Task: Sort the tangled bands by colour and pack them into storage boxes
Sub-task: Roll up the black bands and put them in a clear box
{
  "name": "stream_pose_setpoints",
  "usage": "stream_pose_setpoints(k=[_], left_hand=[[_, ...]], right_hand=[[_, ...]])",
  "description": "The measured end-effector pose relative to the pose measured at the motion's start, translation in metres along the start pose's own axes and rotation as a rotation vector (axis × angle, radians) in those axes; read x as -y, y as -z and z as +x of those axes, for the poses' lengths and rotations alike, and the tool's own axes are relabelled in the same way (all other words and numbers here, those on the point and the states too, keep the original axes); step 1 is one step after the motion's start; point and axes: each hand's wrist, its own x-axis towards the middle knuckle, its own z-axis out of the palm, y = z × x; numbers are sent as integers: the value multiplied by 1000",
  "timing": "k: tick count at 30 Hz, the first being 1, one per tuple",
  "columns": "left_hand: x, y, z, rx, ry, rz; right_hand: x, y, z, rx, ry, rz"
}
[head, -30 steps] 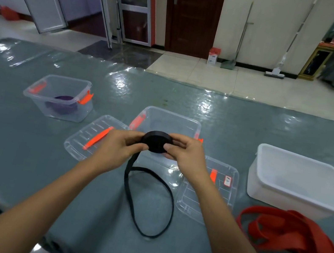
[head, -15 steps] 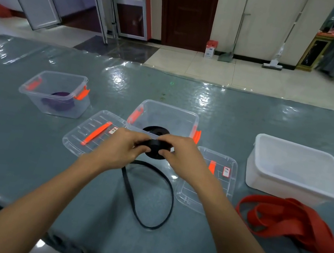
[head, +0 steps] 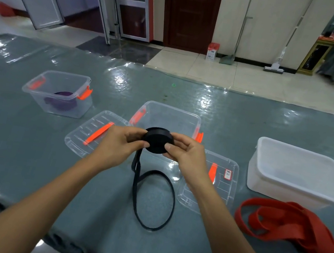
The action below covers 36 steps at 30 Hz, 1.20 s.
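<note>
**Black band, part-coiled, in both hands**

Black band (head: 157, 140): its rolled part is sitting as a flat coil between the two hands, above the table (head: 11, 154) and in front of the middle box (head: 169, 116). Left hand (head: 117, 147) is pinching the coil's left edge, right hand (head: 187, 155) is pinching its right edge, thumbs on the near face. The loose tail is hanging down and lying as an open loop on the table.

Surroundings: two clear lids (head: 91, 135) are lying flat either side of the hands; the right one is partly covered by the right forearm. The left box (head: 60, 94) is holding a purple band (head: 61, 100), dim through the plastic. A white tub (head: 296, 171) is standing at the right, with red bands (head: 291, 226) heaped just in front of it and running off the right edge of the view.

Hard to read: the label on the right lid is too small to make out.
</note>
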Motion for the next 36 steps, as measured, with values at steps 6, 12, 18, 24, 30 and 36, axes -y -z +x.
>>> stream_pose_setpoints(k=[6, 12, 18, 24, 30, 36], left_hand=[[1, 8, -4, 93, -110, 332], [-2, 3, -10, 52, -75, 184], [-5, 5, -15, -21, 18, -68], [-1, 13, -17, 3, 26, -109], [13, 27, -18, 140, -66, 280], [20, 36, -19, 133, -101, 278]], right_hand=[[6, -3, 5, 136, 368, -761], [8, 0, 4, 101, 253, -611], [-2, -6, -9, 5, -25, 21], [-13, -15, -13, -35, -73, 216], [-17, -19, -11, 62, 200, -540], [-7, -32, 0, 160, 281, -745]])
